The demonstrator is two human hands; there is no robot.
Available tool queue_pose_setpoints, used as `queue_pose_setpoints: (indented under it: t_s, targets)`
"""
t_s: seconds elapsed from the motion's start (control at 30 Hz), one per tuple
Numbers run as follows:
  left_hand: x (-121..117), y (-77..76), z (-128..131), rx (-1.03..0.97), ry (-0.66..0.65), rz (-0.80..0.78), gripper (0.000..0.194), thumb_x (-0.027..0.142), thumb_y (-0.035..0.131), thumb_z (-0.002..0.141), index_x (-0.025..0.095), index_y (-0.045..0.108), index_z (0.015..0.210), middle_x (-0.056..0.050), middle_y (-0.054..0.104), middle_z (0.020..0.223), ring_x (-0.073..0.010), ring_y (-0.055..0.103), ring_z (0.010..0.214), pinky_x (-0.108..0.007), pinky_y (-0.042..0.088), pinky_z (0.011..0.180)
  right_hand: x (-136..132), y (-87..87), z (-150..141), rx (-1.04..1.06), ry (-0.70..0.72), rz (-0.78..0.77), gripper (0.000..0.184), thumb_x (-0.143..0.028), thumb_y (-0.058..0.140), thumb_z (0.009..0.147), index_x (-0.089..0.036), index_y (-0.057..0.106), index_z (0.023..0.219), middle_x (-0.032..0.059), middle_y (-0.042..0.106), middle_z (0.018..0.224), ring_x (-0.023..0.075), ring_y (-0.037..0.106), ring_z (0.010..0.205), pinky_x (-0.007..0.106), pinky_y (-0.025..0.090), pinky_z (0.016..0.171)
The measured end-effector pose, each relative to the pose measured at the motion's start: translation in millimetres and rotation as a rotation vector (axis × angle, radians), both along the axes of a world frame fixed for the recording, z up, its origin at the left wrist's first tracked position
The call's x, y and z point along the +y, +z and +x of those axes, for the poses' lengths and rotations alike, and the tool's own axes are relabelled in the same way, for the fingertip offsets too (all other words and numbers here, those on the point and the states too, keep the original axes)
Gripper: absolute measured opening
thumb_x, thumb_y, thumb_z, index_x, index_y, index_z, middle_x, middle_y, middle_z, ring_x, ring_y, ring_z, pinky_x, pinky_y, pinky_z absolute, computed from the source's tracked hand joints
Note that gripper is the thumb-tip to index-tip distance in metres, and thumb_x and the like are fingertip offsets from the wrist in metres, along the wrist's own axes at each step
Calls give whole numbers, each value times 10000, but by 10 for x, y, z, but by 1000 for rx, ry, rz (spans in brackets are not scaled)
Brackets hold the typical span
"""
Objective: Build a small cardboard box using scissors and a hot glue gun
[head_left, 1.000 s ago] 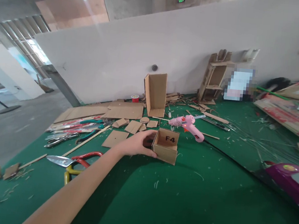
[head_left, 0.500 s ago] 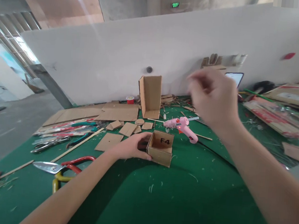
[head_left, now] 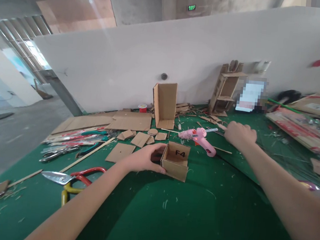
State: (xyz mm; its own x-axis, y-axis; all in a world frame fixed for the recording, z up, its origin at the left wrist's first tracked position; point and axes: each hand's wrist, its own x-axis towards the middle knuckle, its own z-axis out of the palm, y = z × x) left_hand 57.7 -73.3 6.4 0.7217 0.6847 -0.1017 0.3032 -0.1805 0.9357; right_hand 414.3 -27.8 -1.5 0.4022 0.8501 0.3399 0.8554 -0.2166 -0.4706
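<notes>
fingers clamped in my left hand (head_left: 145, 158), curled in my right hand (head_left: 242, 135), around what, if anything, i couldn't tell remotely. below spread smooth green tabletop (head_left: 196, 213), then a tall angular cardboard shell (head_left: 167, 104), a pink plastic glue gun (head_left: 202, 137), the square open cardboard box (head_left: 175, 170) my left fingers gripped near it, a flat round disc (head_left: 152, 131).
</notes>
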Motion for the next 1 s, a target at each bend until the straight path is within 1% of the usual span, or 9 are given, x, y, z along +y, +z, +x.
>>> queue_pose_setpoints:
  t_s: [0.13,0.27,0.4,0.57,0.63,0.7,0.77,0.9,1.0]
  targets:
    - [0,-10,15,-29,-11,-16,765,288,830,643,235,479,1321,-114,496,1429,-307,476,1311,-471,437,1053,-42,119,-40,84,-54,74,93,-281,531,829,-201,504,868,207,577,870,253,494,735,415,260,630]
    - [1,1,15,-15,-14,-7,789,282,831,643,228,464,1339,-118,488,1436,-303,473,1313,-467,427,1062,-107,283,-133,204,-55,210,279,-303,485,857,-200,475,1115,144,586,834,211,479,665,387,322,630]
    - [-5,17,5,27,-9,10,788,307,823,654,220,459,1348,-127,479,1443,-311,474,1311,-471,432,1055,-141,407,-220,289,18,385,286,-269,459,874,-215,510,1150,69,585,758,171,492,616,353,365,647]
    - [-11,14,-5,31,21,24,798,316,832,640,238,464,1343,-111,488,1437,-309,467,1318,-477,429,1066,-239,627,-448,448,72,555,355,-249,389,861,-146,542,1164,121,611,863,135,514,526,320,384,534]
    - [-11,11,-9,45,30,29,804,326,835,638,245,463,1347,-111,485,1440,-315,461,1323,-480,431,1065,-432,708,-644,539,189,593,409,-210,328,847,-151,536,1194,125,630,885,147,585,588,297,404,519]
    - [-9,2,-11,38,20,24,783,322,830,649,244,470,1340,-113,492,1434,-317,462,1321,-473,438,1058,-704,731,-878,767,583,576,387,-221,325,856,-172,589,1134,121,658,921,193,653,751,310,447,562]
    - [-7,-14,-8,0,4,12,759,292,828,653,228,479,1325,-123,505,1420,-313,471,1315,-464,437,1057,-970,678,-1096,827,805,448,285,-242,441,856,-220,599,1092,81,690,900,203,662,748,304,451,520]
    - [-5,-38,2,-83,-21,-1,739,228,837,634,208,495,1290,-139,537,1380,-307,500,1289,-473,424,1059,-1208,437,-1319,315,899,311,92,-314,641,803,-236,592,813,-6,651,655,144,552,518,300,414,503]
    - [-6,-27,4,-68,-28,13,722,225,834,642,218,499,1282,-135,546,1369,-300,493,1296,-467,429,1051,-1150,304,-1329,-12,951,271,120,-288,516,880,-221,586,809,-8,650,644,150,543,543,334,416,600]
